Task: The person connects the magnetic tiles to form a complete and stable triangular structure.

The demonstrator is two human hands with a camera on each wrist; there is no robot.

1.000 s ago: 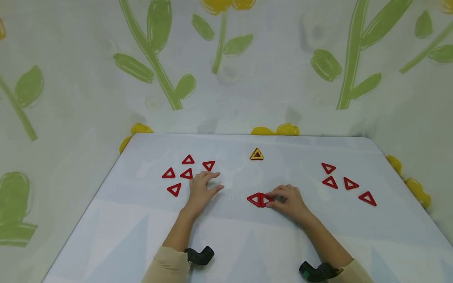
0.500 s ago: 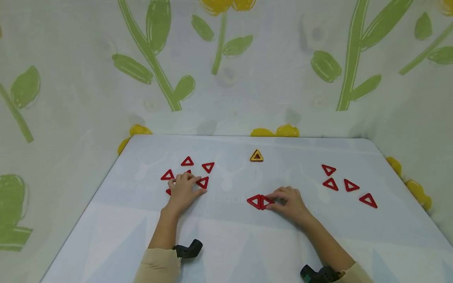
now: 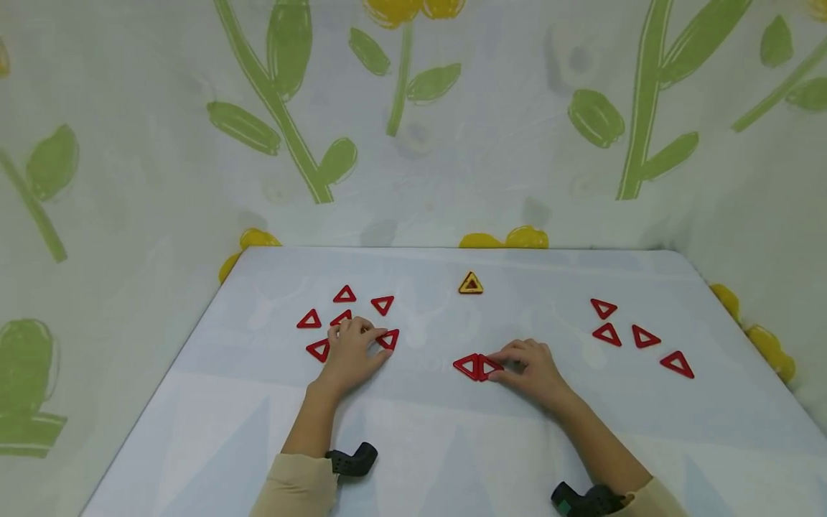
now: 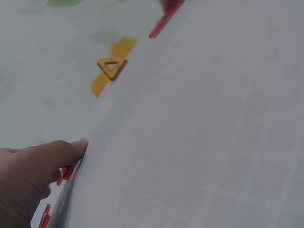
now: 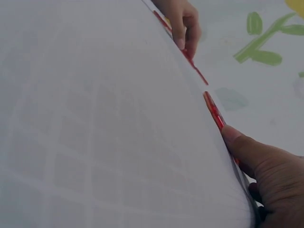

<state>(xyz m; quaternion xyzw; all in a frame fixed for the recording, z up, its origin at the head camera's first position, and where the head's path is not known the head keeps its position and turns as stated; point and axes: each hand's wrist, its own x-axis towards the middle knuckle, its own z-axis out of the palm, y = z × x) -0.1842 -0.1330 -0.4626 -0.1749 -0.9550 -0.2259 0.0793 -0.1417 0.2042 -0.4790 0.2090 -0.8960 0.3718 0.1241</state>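
In the head view my left hand (image 3: 349, 355) pinches a red triangular frame tile (image 3: 395, 338) between thumb and fingers at the left of the table. Farther right, my right hand (image 3: 535, 368) grips another red triangle tile (image 3: 482, 368), whose straight side lies against that of a second red triangle (image 3: 475, 368); together they form a diamond. The left wrist view shows my left thumb (image 4: 61, 154) with red tile edges beneath it. In the right wrist view my right thumb (image 5: 247, 147) presses on a red tile (image 5: 214, 113) seen edge-on.
Several loose red triangles (image 3: 345, 299) lie around and beyond my left hand. Another group of red triangles (image 3: 606, 339) lies at the right. A yellow triangle with a dark centre (image 3: 471, 291) sits near the table's back edge. Behind it hangs a plant-patterned backdrop (image 3: 491, 158).
My left hand first shifts left with its fingers apart, takes hold of a red triangle, then moves slightly right with it. My right hand stays at the paired triangles.
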